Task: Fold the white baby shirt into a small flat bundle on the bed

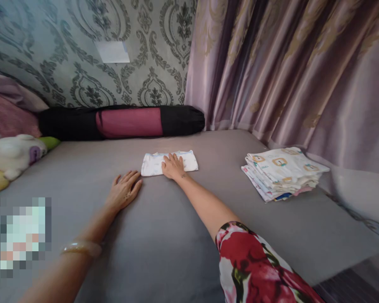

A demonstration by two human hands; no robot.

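Directly beneath right hand (173, 166), fingers spread: folded white cloth (149, 164); left hand (125, 190) just beside, loosely spread.

Grey bed sheet (183, 235) | folded white cloth (153, 164) | cloth stack (282, 170) | black-maroon roll (129, 123) | plush toy (11, 153)

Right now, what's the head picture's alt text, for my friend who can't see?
The right hand lies flat on a folded white cloth on a gray sheet; the left hand rests nearby. A pile of folded cloths is to the right.

Plain grey sheet (177, 235), black-and-magenta roll (129, 122), gold-patterned mauve curtain (271, 63)
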